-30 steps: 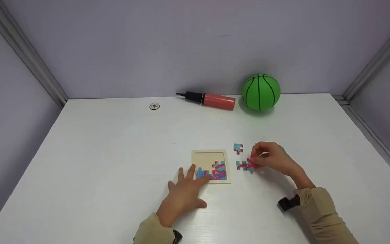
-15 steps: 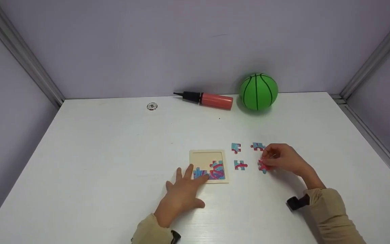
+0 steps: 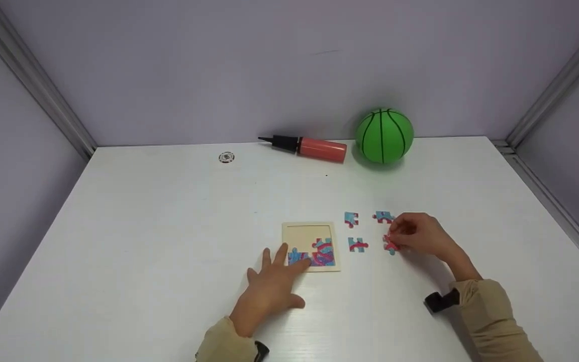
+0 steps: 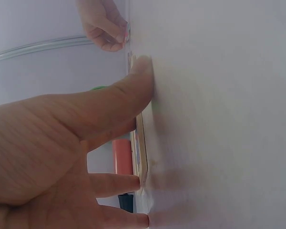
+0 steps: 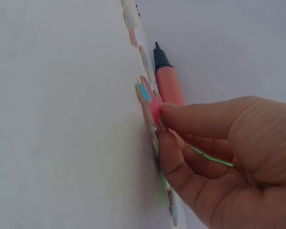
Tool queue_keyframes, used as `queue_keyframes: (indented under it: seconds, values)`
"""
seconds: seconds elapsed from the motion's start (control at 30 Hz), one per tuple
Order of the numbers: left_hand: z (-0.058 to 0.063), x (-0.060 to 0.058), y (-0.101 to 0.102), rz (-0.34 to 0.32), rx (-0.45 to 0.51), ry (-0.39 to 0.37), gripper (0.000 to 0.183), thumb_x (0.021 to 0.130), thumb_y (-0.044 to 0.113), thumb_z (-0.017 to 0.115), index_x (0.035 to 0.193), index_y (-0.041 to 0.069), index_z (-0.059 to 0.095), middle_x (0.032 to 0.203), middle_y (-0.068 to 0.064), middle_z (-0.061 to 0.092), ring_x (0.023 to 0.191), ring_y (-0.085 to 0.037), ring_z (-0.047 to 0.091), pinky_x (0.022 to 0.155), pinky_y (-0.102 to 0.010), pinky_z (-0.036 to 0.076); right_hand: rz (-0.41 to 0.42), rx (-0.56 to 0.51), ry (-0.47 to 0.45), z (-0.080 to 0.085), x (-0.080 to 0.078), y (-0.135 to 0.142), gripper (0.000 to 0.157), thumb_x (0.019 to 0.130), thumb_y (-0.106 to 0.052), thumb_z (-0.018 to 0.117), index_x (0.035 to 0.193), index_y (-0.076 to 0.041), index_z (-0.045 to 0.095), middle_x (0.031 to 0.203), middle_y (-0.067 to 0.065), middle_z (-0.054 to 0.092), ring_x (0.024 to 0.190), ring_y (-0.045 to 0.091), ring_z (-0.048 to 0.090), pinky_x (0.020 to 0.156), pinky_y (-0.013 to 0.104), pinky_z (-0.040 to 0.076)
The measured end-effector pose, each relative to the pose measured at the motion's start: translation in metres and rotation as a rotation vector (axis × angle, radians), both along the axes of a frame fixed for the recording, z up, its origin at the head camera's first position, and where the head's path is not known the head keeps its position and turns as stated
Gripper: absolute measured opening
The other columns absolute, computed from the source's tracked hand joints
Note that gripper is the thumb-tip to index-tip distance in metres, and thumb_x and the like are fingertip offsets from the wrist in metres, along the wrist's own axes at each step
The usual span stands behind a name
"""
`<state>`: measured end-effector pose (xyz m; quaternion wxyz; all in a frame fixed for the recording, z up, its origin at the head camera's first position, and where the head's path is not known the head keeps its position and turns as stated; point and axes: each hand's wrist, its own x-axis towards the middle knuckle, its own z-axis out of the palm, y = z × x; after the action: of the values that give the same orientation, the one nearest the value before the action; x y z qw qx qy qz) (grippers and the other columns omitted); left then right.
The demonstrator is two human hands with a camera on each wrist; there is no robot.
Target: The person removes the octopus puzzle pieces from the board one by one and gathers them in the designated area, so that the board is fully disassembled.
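My left hand (image 3: 271, 289) lies spread with straight fingers at the lower left corner of a wooden puzzle tray (image 3: 310, 224), its fingertips on the frame and the fitted pieces. Several blue, pink and purple pieces (image 3: 323, 254) fill the tray's lower part. To the right, my right hand (image 3: 420, 234) pinches a pink and blue puzzle piece (image 5: 152, 102) between thumb and finger; in the right wrist view it is tilted, close to the tabletop. Three loose pieces lie between the tray and that hand: one at upper left (image 3: 351, 219), one below it (image 3: 358, 245), one at upper right (image 3: 383, 217).
At the back of the white table (image 3: 169, 211) lies a red and black hand pump (image 3: 314, 148), beside a green ball (image 3: 384, 136). A round chip-like disc (image 3: 226, 157) is at the back left. Walls enclose the back and sides.
My right hand has moved right with the pinched piece, away from the loose piece beside the tray, then stayed nearly in place. My left hand stays on the tray.
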<state>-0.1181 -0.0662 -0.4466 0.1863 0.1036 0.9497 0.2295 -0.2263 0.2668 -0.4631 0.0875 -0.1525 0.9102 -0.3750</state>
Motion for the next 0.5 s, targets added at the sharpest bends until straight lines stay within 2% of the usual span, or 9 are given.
queue_keyframes:
  seconds: [0.5]
  values:
    - [-0.0001,0.0005,-0.0004,-0.007,-0.02,0.017,0.075,0.075,0.032,0.082,0.141,0.026,0.047,0.157,-0.017,0.019,0.139,-0.053,0.011,0.094,-0.077,0.021,-0.009,0.003,-0.03,0.0026,0.0015,-0.0014,0.012,0.087,-0.012,0.071,0.095,-0.005,0.066,0.084,0.006,0.063,0.075,0.021,0.055,0.061,0.027,0.049]
